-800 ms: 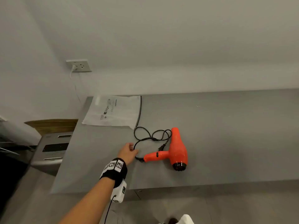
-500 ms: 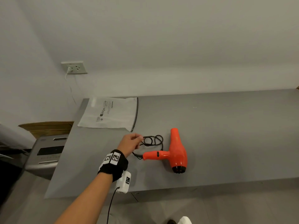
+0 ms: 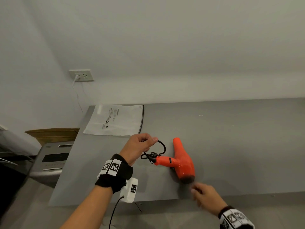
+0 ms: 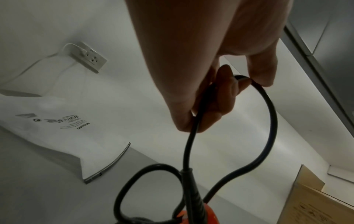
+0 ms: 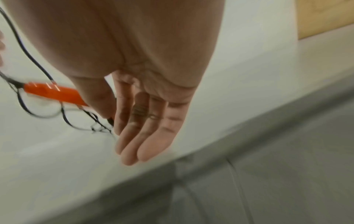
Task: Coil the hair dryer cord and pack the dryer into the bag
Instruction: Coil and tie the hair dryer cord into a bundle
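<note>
Hair dryer: orange, lying on its side on the grey worktop, handle pointing left, nozzle pointing away toward the wall.
Cord: black, rising from the handle end in a loop, with more loops bunched by the handle.
Left hand: raised above the worktop, thumb and fingers pinched on the cord loop.
Right hand: blurred, near the dryer's rear end at the worktop's front edge, fingers straight and together, holding nothing.
Bag: white, flat, at the worktop's far-left corner, well apart from the dryer.
Wall socket: a white plug and lead in it.
</note>
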The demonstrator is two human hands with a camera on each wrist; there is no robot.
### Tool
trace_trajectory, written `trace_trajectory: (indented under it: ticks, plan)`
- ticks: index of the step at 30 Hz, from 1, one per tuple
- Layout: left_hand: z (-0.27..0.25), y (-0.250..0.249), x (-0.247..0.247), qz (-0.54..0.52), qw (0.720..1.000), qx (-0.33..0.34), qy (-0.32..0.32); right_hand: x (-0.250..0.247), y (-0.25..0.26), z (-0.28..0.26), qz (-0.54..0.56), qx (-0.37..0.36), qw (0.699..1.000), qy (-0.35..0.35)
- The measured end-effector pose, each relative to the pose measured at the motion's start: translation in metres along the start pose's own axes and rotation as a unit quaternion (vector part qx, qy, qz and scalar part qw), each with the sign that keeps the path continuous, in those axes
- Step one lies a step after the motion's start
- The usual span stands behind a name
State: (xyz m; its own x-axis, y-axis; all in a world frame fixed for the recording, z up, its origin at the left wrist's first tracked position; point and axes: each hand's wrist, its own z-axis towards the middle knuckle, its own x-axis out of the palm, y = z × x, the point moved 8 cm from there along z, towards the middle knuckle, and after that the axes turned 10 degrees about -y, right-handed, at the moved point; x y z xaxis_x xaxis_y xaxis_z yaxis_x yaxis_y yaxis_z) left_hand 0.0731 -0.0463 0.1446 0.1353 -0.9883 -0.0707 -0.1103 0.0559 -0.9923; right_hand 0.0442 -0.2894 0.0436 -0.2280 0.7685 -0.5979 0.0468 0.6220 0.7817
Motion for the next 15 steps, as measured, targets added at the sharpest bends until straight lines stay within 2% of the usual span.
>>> trace_trajectory:
  ticks: [1,3,5,7,11,15]
  plan:
    - [-0.001,-0.001,0.000,0.002,1.000,0.000,0.003,-0.005,-0.007,-0.013,-0.023,0.002,0.999,0.037]
    - [-0.003,-0.004,0.000,-0.005,1.000,0.004,0.007,-0.019,0.011,-0.001,-0.081,-0.048,0.995,0.031]
    - [-0.005,-0.008,0.001,-0.012,1.000,0.012,0.006,-0.022,0.062,0.034,-0.078,-0.095,0.992,0.005]
    - [-0.006,-0.013,0.003,-0.018,1.000,0.020,0.009,-0.005,0.097,0.060,-0.097,-0.146,0.984,0.024]
    - [-0.012,-0.023,0.007,-0.007,0.999,0.030,0.019,0.037,0.122,0.081,-0.184,-0.171,0.958,0.137]
    - [-0.018,-0.027,0.007,0.012,0.999,0.036,0.014,0.076,0.133,0.074,-0.303,-0.167,0.895,0.282]
